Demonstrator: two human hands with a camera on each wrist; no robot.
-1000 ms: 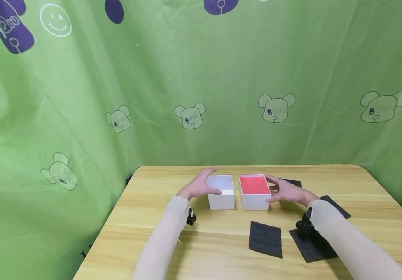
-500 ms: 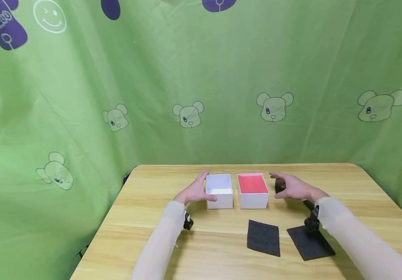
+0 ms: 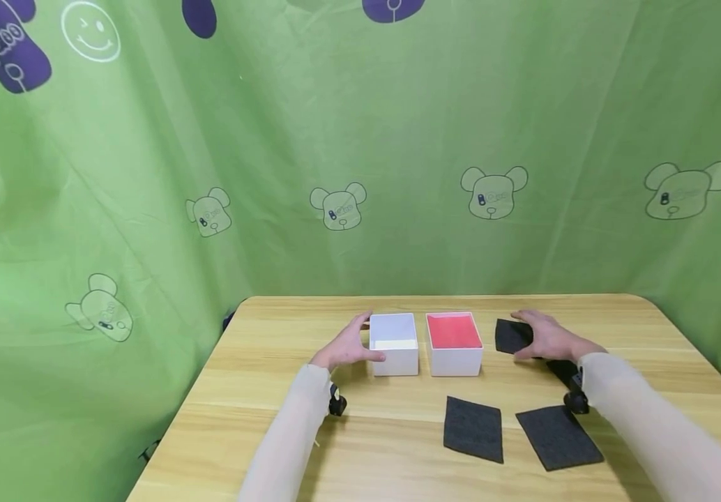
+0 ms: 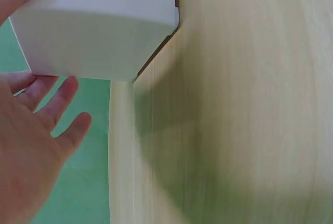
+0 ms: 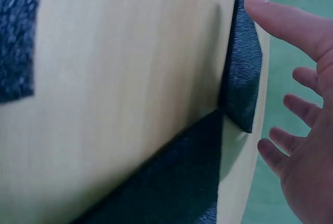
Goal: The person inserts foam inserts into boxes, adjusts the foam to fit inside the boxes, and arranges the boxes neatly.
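Observation:
In the head view, a white open-topped box [image 3: 395,360] stands near the back of the table. My left hand [image 3: 348,346] is at its left side, thumb along the front and fingers toward the back. The left wrist view shows relaxed, spread fingers [image 4: 62,104] touching the box's edge. Beside it is a second white box [image 3: 454,362] with a red surface [image 3: 453,331] inside. To the right, my right hand [image 3: 549,338] holds nothing; its fingers are spread over a black felt-like square [image 3: 510,336]. Another black piece [image 3: 563,371] is partly hidden under the wrist.
Two more black squares, one in the middle [image 3: 473,429] and one on the right [image 3: 559,437], lie nearer the front of the wooden table [image 3: 385,460]. A green curtain [image 3: 411,244] hangs behind the table's back edge.
My right hand has left the red-surfaced box and moved right, over the black square at the back. My left hand has stayed by the other white box.

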